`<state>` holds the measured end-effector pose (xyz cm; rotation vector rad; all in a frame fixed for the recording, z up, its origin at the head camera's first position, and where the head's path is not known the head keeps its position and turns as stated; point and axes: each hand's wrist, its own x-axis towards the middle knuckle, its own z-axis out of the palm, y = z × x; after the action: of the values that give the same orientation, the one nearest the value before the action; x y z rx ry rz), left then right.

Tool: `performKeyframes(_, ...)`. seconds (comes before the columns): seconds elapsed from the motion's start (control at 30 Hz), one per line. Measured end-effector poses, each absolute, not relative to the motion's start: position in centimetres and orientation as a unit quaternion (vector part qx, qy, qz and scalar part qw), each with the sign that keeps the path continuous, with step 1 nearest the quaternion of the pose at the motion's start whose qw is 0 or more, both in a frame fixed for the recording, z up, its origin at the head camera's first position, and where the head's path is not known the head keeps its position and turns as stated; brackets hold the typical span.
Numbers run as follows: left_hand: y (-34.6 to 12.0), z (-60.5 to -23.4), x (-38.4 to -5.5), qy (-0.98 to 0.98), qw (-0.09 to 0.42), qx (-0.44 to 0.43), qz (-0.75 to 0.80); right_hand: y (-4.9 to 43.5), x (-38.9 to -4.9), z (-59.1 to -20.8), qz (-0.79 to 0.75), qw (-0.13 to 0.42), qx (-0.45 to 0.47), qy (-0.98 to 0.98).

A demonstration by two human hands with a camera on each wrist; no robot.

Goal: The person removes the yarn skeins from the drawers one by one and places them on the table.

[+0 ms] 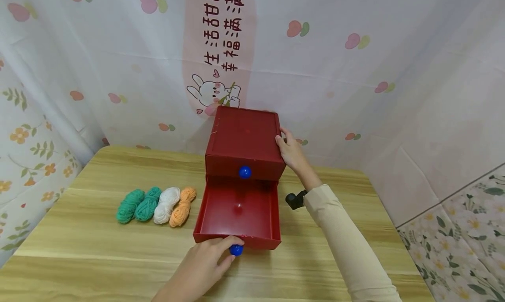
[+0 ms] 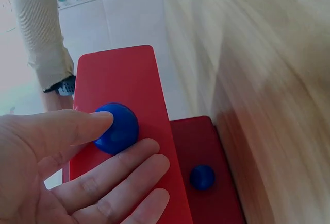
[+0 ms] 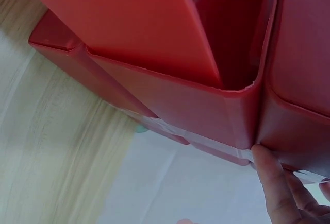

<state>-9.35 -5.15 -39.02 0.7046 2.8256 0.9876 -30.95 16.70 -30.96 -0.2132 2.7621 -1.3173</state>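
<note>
Red drawer unit [image 1: 247, 137] stands on the wood-grain worktop [image 1: 90, 258], right of four yarn skeins [image 1: 167, 205]. Smooth and plain, it has pale scuffs on the top's left edge. The upper drawer [image 1: 222, 166], with its blue knob [image 1: 245, 172], is closed; the lower drawer [image 1: 236, 223] is pulled out. The left hand [image 1: 203, 262] has its grip closed, pinching the lower knob [image 1: 236, 250]; the right hand's [image 1: 292, 153] grip is loose, extended fingers touching the unit's right side. Sideways Chinese writing [image 1: 232, 25] on the backdrop cloth [image 1: 327, 74] reads 幸福满满 and 生活甜, the latter line cut off.
</note>
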Motion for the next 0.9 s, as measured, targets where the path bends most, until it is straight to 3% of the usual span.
performKeyframes(0.37,-4.6,-39.0,-11.3,0.922,0.008,0.208,0.328,16.5,-30.7,-31.1,-0.423,0.037,-0.069,0.903)
performKeyframes(0.9,-4.1,-38.9,-14.5,0.929,-0.069,0.201,0.304,16.7,-30.9,-31.0,-0.425,0.037,-0.068,0.902)
